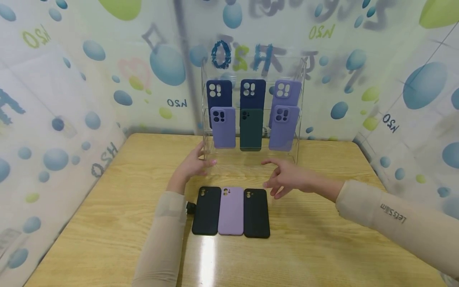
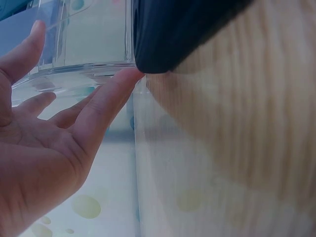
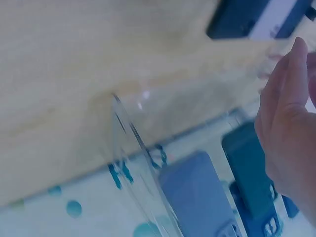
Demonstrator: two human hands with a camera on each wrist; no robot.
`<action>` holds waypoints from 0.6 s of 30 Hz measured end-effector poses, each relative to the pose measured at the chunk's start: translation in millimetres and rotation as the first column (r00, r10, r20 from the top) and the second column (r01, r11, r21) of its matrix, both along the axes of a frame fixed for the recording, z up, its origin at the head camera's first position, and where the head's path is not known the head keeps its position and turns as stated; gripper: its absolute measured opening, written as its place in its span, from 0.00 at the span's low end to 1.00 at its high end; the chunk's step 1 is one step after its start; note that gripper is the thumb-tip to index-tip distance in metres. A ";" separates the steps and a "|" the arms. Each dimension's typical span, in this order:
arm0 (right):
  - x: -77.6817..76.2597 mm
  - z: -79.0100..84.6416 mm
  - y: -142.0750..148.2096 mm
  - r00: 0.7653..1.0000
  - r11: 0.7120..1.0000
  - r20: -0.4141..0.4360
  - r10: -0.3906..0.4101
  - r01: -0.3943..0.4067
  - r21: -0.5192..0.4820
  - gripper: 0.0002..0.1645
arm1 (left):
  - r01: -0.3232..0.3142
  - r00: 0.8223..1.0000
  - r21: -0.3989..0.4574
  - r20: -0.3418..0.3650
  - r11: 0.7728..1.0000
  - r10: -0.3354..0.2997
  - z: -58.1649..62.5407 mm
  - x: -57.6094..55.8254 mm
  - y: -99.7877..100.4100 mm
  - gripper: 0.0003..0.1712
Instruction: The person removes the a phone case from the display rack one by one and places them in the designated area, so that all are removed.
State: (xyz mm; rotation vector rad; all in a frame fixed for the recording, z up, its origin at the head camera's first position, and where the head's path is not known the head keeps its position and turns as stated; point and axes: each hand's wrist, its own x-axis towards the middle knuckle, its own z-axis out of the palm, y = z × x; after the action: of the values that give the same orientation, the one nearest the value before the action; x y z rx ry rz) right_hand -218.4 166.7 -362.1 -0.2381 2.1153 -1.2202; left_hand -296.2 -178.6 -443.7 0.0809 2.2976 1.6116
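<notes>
I have the left hand [image 1: 193,162] at the lower left edge of the clear stand [image 1: 300,119]; its fingers are spread, thumb well apart from the rest, and in the left wrist view a fingertip touches the stand's base. The right hand [image 1: 285,178] hovers by the front right of the stand with nothing in it, index finger stretched out and the others loosely bent (I can't tell whether one brushes the case below). On the table [image 1: 322,239], before the stand, I see three phone cases lying side by side: a black case [image 1: 206,211], a light purple case [image 1: 231,211] and another black case [image 1: 256,213]. The stand bears two rows: a green case [image 1: 251,129] between two purple ones in front, two dark blue and one purple behind.
</notes>
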 end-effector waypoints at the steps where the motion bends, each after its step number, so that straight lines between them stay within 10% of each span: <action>1: -1.9 5.4 -0.2 1.000 1.000 -0.007 0.003 -0.003 0.000 0.52 | 0.000 1.000 0.002 0.001 1.000 0.000 0.2 0.3 0.0 0.60; 18: -39.3 67.4 16.8 0.968 0.994 -0.231 -0.096 0.104 0.022 0.50 | -0.016 0.999 0.021 0.030 1.000 0.016 0.5 -1.9 1.5 0.61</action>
State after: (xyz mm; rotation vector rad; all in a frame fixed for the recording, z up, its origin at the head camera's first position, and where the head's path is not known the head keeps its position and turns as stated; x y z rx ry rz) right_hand -257.7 183.5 -294.7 -0.2715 2.3704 -1.2645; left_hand -298.1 -177.1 -443.2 0.0435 2.2652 1.6337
